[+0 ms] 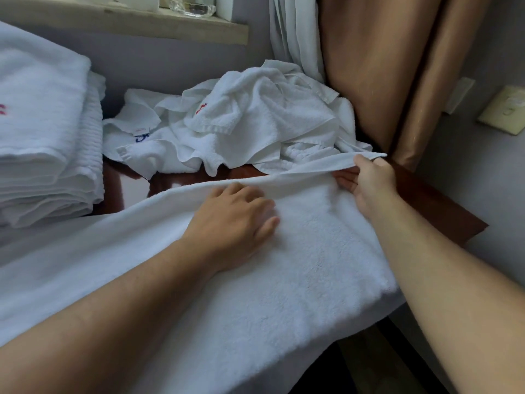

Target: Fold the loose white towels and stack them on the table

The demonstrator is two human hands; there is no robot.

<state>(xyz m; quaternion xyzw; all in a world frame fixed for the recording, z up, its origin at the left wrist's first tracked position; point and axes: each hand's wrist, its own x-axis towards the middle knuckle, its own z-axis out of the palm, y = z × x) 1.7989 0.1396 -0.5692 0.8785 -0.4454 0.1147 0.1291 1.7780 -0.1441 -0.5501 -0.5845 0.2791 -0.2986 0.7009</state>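
A large white towel [298, 268] lies spread across the near part of the dark wooden table [443, 211]. My left hand [235, 220] rests flat on it, fingers straight, pressing near its far edge. My right hand [369, 180] pinches the towel's far right corner and lifts that edge a little off the table. A heap of loose white towels [250, 120] sits at the back of the table. A stack of folded white towels [42, 143] stands at the left.
Tan curtains [383, 75] and a white sheer hang behind the heap at the right. A window sill [127, 21] with a clear glass dish runs along the back. A wall switch plate [505, 112] is at the far right.
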